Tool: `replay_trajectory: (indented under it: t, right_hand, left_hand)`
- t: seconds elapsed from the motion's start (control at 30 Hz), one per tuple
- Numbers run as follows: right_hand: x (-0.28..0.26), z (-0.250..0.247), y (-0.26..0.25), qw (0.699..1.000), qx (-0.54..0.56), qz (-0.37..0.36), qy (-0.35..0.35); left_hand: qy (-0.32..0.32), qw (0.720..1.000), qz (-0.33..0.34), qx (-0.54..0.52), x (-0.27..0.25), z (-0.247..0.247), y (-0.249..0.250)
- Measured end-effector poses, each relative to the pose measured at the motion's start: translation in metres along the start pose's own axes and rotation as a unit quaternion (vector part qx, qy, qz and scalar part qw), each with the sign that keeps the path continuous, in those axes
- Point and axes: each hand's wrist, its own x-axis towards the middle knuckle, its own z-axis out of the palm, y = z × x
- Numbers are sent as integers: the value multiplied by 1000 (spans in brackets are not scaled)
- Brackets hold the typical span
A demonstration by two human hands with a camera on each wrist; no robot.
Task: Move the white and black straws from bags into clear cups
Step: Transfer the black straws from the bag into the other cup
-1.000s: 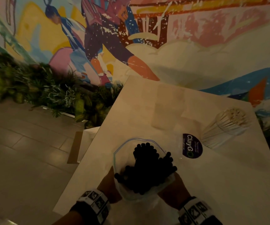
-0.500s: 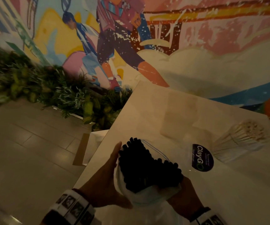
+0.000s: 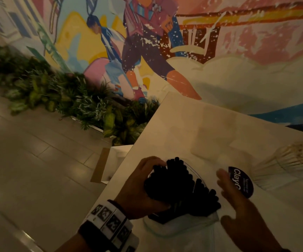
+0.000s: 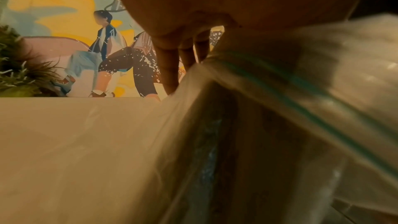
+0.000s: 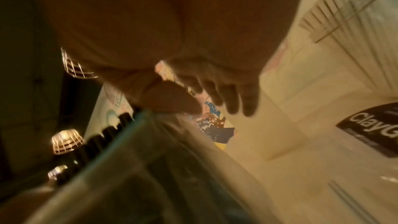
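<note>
Left hand (image 3: pixel 139 186): fingers curling round the black straws (image 3: pixel 179 186), lower centre, gathering them out of the bag (image 3: pixel 179 231).
Right hand (image 3: pixel 238 202): fingers spread, holding nothing.

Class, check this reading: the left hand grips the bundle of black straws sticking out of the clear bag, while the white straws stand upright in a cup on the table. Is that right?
Not quite. The head view shows the white straws lying on their side on the table, fanned out, not upright in a cup. The rest holds: the left hand grips the black straws sticking out of the clear bag.
</note>
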Motion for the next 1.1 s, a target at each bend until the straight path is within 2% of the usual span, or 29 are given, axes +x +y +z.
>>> replay_trajectory:
  t: [0.03, 0.1, 0.2, 0.27, 0.47, 0.67, 0.87, 1.1]
  right_hand:
    - [-1, 0, -1, 996, 42, -22, 72]
    - [-8, 6, -14, 988, 84, -58, 120]
    - [-4, 23, -21, 991, 111, -47, 62]
    - [3, 34, -18, 995, 98, -23, 29]
    - [12, 43, -14, 998, 26, -12, 48]
    - [10, 42, -14, 994, -68, -35, 83]
    - [4, 36, -2, 992, 24, 53, 112]
    - [3, 38, 4, 990, 20, 8, 139]
  left_hand:
    - [-1, 1000, -2, -7, 0, 0, 0]
    - [-4, 1000, -7, -27, 0, 3, 0]
    - [-37, 996, -26, -79, 0, 6, 3]
    - [-63, 995, -30, -68, 0, 7, 7]
    - [-106, 992, -57, -47, -1, 8, 10]
    - [-48, 998, -23, -30, -3, 12, 12]
    - [-14, 1000, 1, -23, -3, 17, 11]
    - [-4, 1000, 18, -12, -1, 18, 12]
